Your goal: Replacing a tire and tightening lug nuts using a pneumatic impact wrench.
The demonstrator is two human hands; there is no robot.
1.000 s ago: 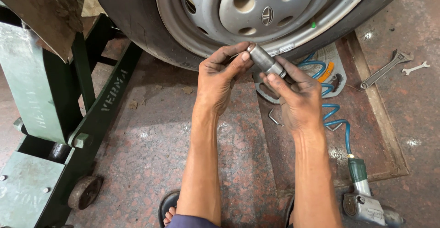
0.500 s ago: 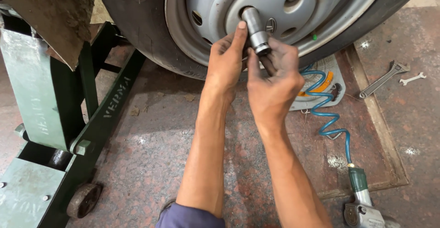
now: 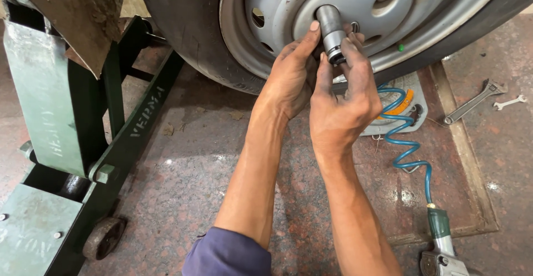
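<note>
Lifting since a second ago, your hands have carried the metal socket [image 3: 332, 32] from low near the floor up against the silver wheel hub [image 3: 355, 4]. Your left hand [image 3: 288, 79] has its fingers [image 3: 311, 34] curled closed along the socket's left side, the thumb pressing it. Your right hand [image 3: 341, 104] pinches its lower end with closed fingers. A blue coiled hose [image 3: 408, 143] and a wrench [image 3: 472, 103] lie on the floor [image 3: 194, 159]; a green jack [image 3: 50, 143] stands on the left.

A speckled stone floor [image 3: 183, 159] carries a green jack [image 3: 61, 143] at its left edge, wrenches [image 3: 472, 103] at its right edge, and a blue coiled hose [image 3: 408, 143] between.
</note>
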